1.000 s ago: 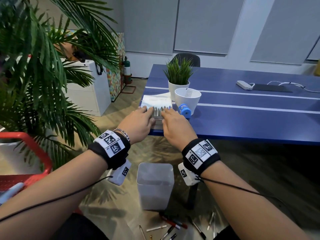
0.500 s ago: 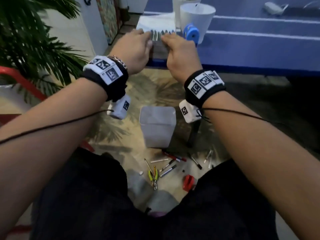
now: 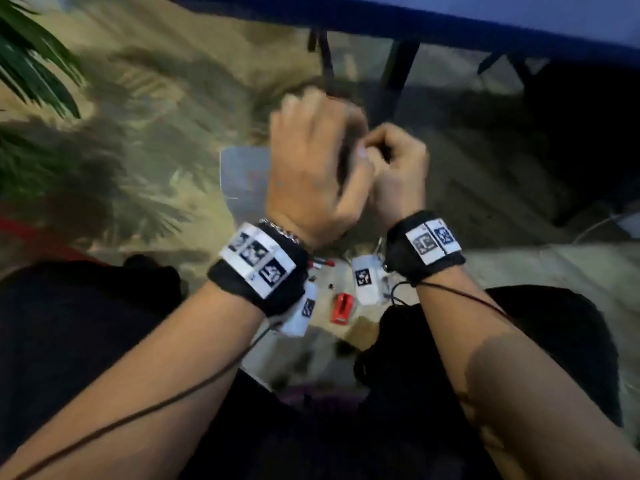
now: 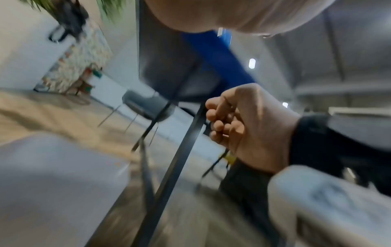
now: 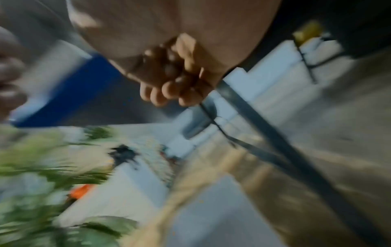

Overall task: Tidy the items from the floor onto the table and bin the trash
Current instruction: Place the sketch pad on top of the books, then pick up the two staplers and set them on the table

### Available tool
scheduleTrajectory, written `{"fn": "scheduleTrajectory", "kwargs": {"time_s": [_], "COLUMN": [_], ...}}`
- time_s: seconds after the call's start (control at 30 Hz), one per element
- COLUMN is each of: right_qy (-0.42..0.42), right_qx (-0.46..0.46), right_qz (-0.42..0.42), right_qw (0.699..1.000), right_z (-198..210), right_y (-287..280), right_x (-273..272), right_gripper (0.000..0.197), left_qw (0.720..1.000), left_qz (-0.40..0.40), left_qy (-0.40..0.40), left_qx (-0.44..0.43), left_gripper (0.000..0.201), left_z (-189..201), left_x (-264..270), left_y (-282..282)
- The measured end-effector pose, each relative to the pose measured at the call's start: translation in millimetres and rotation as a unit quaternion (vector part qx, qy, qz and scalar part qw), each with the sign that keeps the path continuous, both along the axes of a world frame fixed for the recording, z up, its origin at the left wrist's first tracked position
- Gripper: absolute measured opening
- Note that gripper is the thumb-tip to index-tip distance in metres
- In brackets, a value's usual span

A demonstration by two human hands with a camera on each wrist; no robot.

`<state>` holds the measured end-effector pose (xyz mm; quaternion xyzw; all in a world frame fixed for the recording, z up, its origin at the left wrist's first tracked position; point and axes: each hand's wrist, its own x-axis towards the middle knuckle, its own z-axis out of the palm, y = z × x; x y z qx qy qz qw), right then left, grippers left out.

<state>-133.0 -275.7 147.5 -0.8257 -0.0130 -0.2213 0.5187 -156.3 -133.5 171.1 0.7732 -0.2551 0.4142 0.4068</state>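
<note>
The head view is motion-blurred. Both my hands hang close together in the air below the blue table's edge [image 3: 415,19], above the floor. My left hand [image 3: 308,157] shows its back, with the fingers loosely stretched forward and nothing seen in them. My right hand [image 3: 394,168] is curled into a fist just to its right; the left wrist view shows the right hand [image 4: 239,120] closed with nothing visible inside. A translucent grey bin [image 3: 242,171] stands on the floor, half hidden by my left hand. A red marker [image 3: 322,262] and a small red tool [image 3: 343,308] lie on the floor between my wrists.
Dark table legs [image 3: 398,74] stand just beyond my hands. Palm fronds [image 3: 31,64] fill the left side, with a red basket rim [image 3: 20,230] below them. My dark-clothed knees frame the scattered items on the patterned floor.
Both hands have let go of the metal item on the table and dropped below the table edge. My head has tilted down towards the floor. The right hand has curled into a fist.
</note>
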Motion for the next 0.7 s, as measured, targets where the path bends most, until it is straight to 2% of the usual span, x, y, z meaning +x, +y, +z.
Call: {"fn": "scheduleTrajectory", "kwargs": {"time_s": [0.03, 0.07, 0.1, 0.17, 0.2, 0.23, 0.27, 0.33, 0.4, 0.43, 0.5, 0.57, 0.6, 0.63, 0.7], "right_qy": [0.095, 0.183, 0.262, 0.382, 0.420, 0.451, 0.477, 0.527, 0.579, 0.601, 0.646, 0.663, 0.667, 0.671, 0.664], "right_qx": [0.000, -0.003, -0.001, 0.018, 0.031, 0.038, 0.039, 0.041, 0.033, 0.038, 0.066, 0.143, 0.180, 0.215, 0.277], "right_qz": [-0.015, -0.030, -0.048, -0.104, -0.135, -0.155, -0.164, -0.171, -0.157, -0.143, -0.128, -0.154, -0.175, -0.188, -0.204], "right_qw": [0.995, 0.983, 0.964, 0.918, 0.897, 0.878, 0.862, 0.831, 0.799, 0.785, 0.750, 0.719, 0.702, 0.685, 0.664], "right_z": [-34.5, -71.6, -109.9, -190.3, -229.9, -269.4, -295.6, -319.0, -354.1, -371.0, -408.1, -456.5, -478.4, -496.8, -529.9], "right_y": [-15.4, -32.8, -51.6, -92.9, -110.6, -125.4, -133.5, -136.6, -139.0, -138.9, -133.0, -125.7, -121.1, -115.5, -107.7], "right_x": [4.8, 8.7, 9.2, 0.5, -5.8, -15.4, -25.3, -45.0, -62.2, -69.2, -80.8, -97.4, -107.2, -114.5, -124.5], "right_gripper": [0.038, 0.038, 0.035, 0.025, 0.024, 0.024, 0.024, 0.019, 0.020, 0.028, 0.055, 0.084, 0.090, 0.088, 0.060], "left_qw": [0.995, 0.977, 0.944, 0.841, 0.783, 0.727, 0.685, 0.632, 0.607, 0.603, 0.588, 0.571, 0.562, 0.554, 0.553], "left_qz": [-0.045, -0.072, -0.075, -0.044, -0.026, -0.014, -0.003, 0.016, 0.001, -0.011, -0.025, -0.040, -0.049, -0.060, -0.084], "left_qy": [0.080, 0.180, 0.289, 0.495, 0.572, 0.628, 0.660, 0.680, 0.699, 0.707, 0.725, 0.733, 0.735, 0.739, 0.738], "left_qx": [0.040, 0.090, 0.140, 0.213, 0.245, 0.278, 0.309, 0.370, 0.377, 0.369, 0.358, 0.369, 0.376, 0.378, 0.376], "left_gripper": [0.018, 0.017, 0.018, 0.024, 0.027, 0.029, 0.031, 0.032, 0.029, 0.028, 0.030, 0.034, 0.036, 0.038, 0.040], "left_z": [-27.3, -57.3, -91.8, -150.7, -179.3, -208.3, -235.8, -284.9, -325.5, -343.3, -371.0, -396.5, -405.6, -413.7, -425.0], "left_x": [-5.4, -5.6, -2.0, 9.7, 16.0, 21.2, 27.1, 34.7, 32.1, 30.6, 27.1, 23.5, 21.6, 20.6, 19.2], "left_y": [-9.3, -15.7, -20.9, -28.5, -29.4, -28.3, -27.2, -30.5, -43.2, -54.0, -78.2, -103.6, -114.7, -125.2, -145.5]}}
